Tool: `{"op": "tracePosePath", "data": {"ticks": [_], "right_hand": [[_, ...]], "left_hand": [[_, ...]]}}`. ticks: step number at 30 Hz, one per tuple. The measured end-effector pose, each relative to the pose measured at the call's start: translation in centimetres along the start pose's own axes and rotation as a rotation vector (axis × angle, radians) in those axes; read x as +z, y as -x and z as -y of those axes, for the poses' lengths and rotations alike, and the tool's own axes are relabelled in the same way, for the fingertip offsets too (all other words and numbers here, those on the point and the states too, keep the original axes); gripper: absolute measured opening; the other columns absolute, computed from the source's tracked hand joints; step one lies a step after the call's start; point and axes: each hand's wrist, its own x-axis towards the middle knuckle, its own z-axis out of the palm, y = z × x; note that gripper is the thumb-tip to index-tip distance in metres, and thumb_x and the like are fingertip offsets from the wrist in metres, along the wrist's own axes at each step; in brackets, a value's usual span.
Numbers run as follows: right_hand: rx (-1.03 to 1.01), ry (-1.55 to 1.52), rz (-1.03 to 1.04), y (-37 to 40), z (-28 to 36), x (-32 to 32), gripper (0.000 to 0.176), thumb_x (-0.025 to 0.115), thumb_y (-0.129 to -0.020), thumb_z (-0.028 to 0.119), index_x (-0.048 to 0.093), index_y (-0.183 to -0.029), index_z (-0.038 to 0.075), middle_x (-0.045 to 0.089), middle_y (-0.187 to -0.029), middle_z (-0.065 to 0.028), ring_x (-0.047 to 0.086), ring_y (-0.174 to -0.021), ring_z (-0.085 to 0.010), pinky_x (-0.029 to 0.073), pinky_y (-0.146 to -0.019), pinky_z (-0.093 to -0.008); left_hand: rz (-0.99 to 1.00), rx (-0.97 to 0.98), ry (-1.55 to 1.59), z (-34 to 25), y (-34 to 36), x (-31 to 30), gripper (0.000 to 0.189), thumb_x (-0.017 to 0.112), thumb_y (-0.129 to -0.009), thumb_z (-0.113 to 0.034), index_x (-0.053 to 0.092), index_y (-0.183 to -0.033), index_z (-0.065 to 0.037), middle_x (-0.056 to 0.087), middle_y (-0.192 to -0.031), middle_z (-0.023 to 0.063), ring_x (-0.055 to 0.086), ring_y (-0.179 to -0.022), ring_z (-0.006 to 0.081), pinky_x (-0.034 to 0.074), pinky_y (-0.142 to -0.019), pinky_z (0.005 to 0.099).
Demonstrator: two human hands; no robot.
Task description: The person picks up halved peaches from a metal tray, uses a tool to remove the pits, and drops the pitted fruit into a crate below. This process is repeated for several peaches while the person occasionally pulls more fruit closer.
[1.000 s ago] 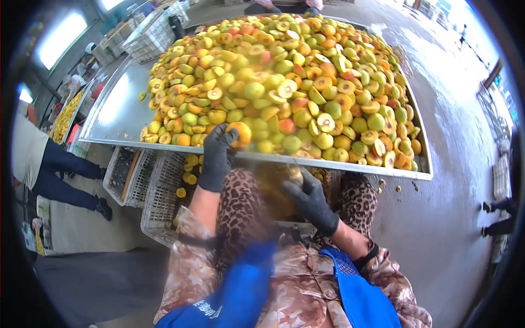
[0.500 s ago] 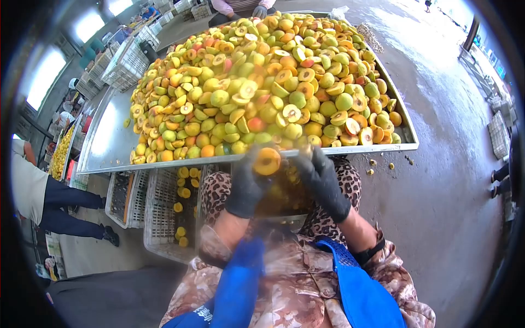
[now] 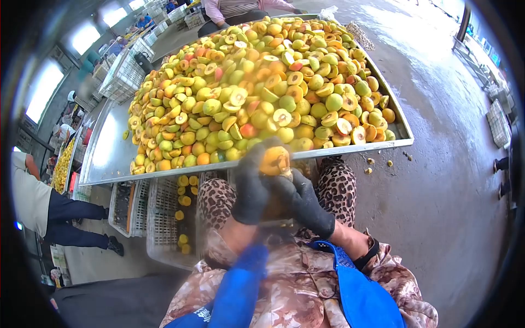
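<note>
My left hand [image 3: 249,188], in a dark glove, holds a halved yellow peach [image 3: 273,160] with its cut face up, just in front of the tray edge. Against the near side of the fruit, my gloved right hand [image 3: 313,206] has its fingers drawn together. Something small and pale shows at those fingertips, too blurred to name. Beyond both hands, a metal tray [image 3: 350,148] bears a large heap of halved peaches [image 3: 191,109], green, yellow and red-blushed, some with cut faces showing.
Below the tray at left stands a white plastic crate [image 3: 164,218] with several peach halves inside. Another crate [image 3: 124,210] is beside it. A person [image 3: 246,10] sits across the tray; another person [image 3: 35,191] stands at left. Fruit scraps [image 3: 369,167] lie on the wet floor.
My right hand has moved left and now meets the peach half in my left hand. The view has shifted slightly. The person opposite has stretched an arm out to the right.
</note>
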Motion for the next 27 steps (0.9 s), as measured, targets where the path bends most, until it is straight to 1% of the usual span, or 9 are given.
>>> {"op": "tracePosePath", "data": {"ticks": [1,9,12,16,20,21,22,24,27], "right_hand": [[-0.025,-0.008,-0.014,0.0,0.2,0.2,0.030,0.064,-0.100,0.023,0.061,-0.113,-0.004,0.071,-0.094,-0.0167,0.068,-0.086,-0.0225,0.053,-0.076,-0.0379],[-0.168,0.044,0.001,-0.5,-0.5,0.2,0.031,0.061,-0.102,0.023,0.059,-0.119,-0.002,0.070,-0.098,-0.0196,0.069,-0.088,-0.0290,0.054,-0.078,-0.0395],[-0.262,0.251,-0.013,0.7,-1.3,1.1,0.033,0.055,-0.104,0.026,0.059,-0.122,-0.001,0.068,-0.104,-0.0224,0.067,-0.094,-0.0358,0.054,-0.083,-0.0433],[-0.191,0.124,0.086,-0.2,-0.7,1.1,0.038,0.052,-0.105,0.028,0.056,-0.129,-0.001,0.066,-0.115,-0.0224,0.065,-0.105,-0.0316,0.051,-0.091,-0.0416],[-0.217,-0.099,0.169,1.0,3.4,1.2,0.034,0.047,-0.110,0.028,0.054,-0.130,0.002,0.065,-0.115,-0.0135,0.060,-0.103,-0.0175,0.051,-0.088,-0.0334],[-0.153,-0.103,0.221,0.9,3.4,0.7,0.045,0.056,-0.104,0.026,0.052,-0.137,-0.004,0.067,-0.126,-0.0231,0.066,-0.115,-0.0314,0.051,-0.098,-0.0402],[-0.089,-0.106,0.268,0.7,3.4,0.7,0.047,0.056,-0.104,0.026,0.049,-0.140,-0.004,0.066,-0.128,-0.0231,0.065,-0.117,-0.0311,0.050,-0.099,-0.0406],[0.035,-0.069,0.359,0.6,2.8,0.6,0.052,0.055,-0.105,0.027,0.044,-0.146,-0.003,0.065,-0.131,-0.0232,0.063,-0.121,-0.0307,0.049,-0.102,-0.0414],[-0.073,-0.302,0.362,0.3,0.7,2.1,0.033,0.057,-0.105,0.036,0.058,-0.111,0.004,0.062,-0.099,-0.0057,0.056,-0.094,-0.0172,0.048,-0.080,-0.0365]], "left_hand": [[-0.025,-0.068,0.153,-0.2,0.0,0.4,0.045,0.045,-0.110,-0.034,0.059,-0.127,0.006,0.068,-0.117,0.0192,0.068,-0.108,0.0278,0.057,-0.094,0.0371],[-0.131,0.308,-0.502,1.6,-0.4,-0.4,0.042,0.049,-0.109,-0.038,0.064,-0.118,0.000,0.071,-0.111,0.0140,0.069,-0.102,0.0240,0.057,-0.090,0.0364],[-0.055,0.188,-0.077,0.8,-0.1,0.2,0.036,0.047,-0.109,-0.033,0.066,-0.113,-0.003,0.072,-0.103,0.0122,0.070,-0.094,0.0231,0.057,-0.087,0.0368],[-0.207,0.121,-0.150,-1.4,-0.3,2.1,0.043,0.047,-0.108,-0.045,0.065,-0.104,-0.005,0.067,-0.094,0.0093,0.067,-0.089,0.0222,0.056,-0.078,0.0363],[-0.220,0.284,-0.561,-4.0,1.4,5.0,0.051,0.042,-0.109,-0.046,0.061,-0.094,-0.001,0.062,-0.088,0.0113,0.061,-0.080,0.0225,0.053,-0.078,0.0388],[-0.300,0.405,-0.589,-3.7,1.9,6.6,0.050,0.042,-0.109,-0.045,0.060,-0.092,-0.002,0.061,-0.086,0.0110,0.061,-0.079,0.0228,0.053,-0.077,0.0389],[-0.388,0.530,-0.610,-3.2,2.4,8.8,0.050,0.043,-0.109,-0.045,0.060,-0.090,-0.002,0.061,-0.084,0.0108,0.061,-0.078,0.0231,0.053,-0.077,0.0390],[-0.280,0.207,-0.281,-4.2,1.2,4.9,0.042,0.048,-0.107,-0.037,0.057,-0.085,-0.003,0.058,-0.076,0.0086,0.060,-0.071,0.0235,0.054,-0.074,0.0397],[-0.170,0.242,-0.401,-5.4,1.3,4.8,0.038,0.049,-0.105,-0.032,0.057,-0.082,-0.004,0.059,-0.075,0.0086,0.060,-0.070,0.0235,0.053,-0.074,0.0394]]}}
